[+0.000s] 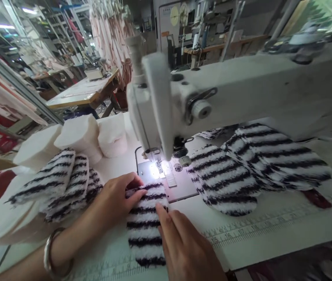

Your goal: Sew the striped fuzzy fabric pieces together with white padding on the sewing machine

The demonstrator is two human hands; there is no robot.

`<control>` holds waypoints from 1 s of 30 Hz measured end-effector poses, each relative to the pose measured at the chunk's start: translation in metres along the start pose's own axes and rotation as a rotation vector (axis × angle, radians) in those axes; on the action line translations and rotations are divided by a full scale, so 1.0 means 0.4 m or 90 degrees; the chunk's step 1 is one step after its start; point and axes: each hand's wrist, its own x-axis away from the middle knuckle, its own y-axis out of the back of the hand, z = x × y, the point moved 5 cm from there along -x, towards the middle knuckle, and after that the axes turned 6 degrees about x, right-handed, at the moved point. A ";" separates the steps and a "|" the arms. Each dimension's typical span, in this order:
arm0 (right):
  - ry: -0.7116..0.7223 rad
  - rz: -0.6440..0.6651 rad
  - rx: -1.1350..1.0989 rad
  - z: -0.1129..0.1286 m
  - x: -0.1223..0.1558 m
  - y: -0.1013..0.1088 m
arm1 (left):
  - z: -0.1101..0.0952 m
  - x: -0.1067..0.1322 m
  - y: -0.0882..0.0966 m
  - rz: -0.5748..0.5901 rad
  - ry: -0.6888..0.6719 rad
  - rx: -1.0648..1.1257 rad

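A black-and-white striped piece of fluffy fabric (146, 234) lies flat in front of the sewing machine (158, 105), its far edge close to the lit needle area. My left hand (119, 199) grips its upper left edge, with thumb and forefinger on top. At the right edge, my right hand (183, 242) has its forefinger on the fabric and the other fingers curled together; its thumb is mostly hidden. The metal needle plate (183, 190) shows just beyond the fabric.
Striped pieces (224, 179) are stacked under the machine arm, and more striped pieces (63, 183) lie at left. White fluffy stacks (79, 136) stand behind those. A ruler marking (242, 234) runs along the table's front. Hanging garments (111, 43) and a worktable (80, 91) are farther back.
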 end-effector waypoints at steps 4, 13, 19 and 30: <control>-0.006 -0.059 0.032 0.008 -0.014 0.009 | 0.006 0.005 -0.002 0.024 0.051 0.051; -0.014 -0.049 0.060 0.001 -0.017 0.002 | -0.002 -0.002 -0.003 0.020 0.065 0.060; 0.052 -0.018 0.080 -0.032 -0.018 0.029 | -0.055 0.053 0.060 -0.167 -0.152 -0.163; 0.140 0.000 0.169 -0.045 -0.068 -0.028 | -0.087 0.067 -0.078 -0.066 -0.362 -0.203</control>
